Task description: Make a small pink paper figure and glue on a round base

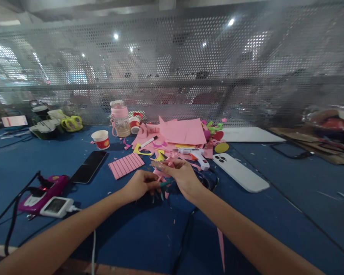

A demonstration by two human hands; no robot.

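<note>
Close together above the blue table, both my hands are closed around small pieces of pink paper (159, 173). My left hand (140, 186) pinches the paper from the left, fingertips by a thin teal piece (166, 183) whose kind I cannot make out. My right hand (183, 176) grips a pink paper strip (171, 160) between thumb and fingers. A dark pointed tip shows just beyond it. Left of my hands lies a pink card with dark stripes (126, 165). Just behind my right hand rests a white glue gun (199, 157).
Pink paper sheets (183, 130) and scraps pile up behind, with a marker (148, 142) on them. Around stand paper cups (101, 139) and a pink-lidded bottle (119, 119). Phones (89, 167) (240, 172) lie either side. A purple power strip (43, 194) trails cables at left.
</note>
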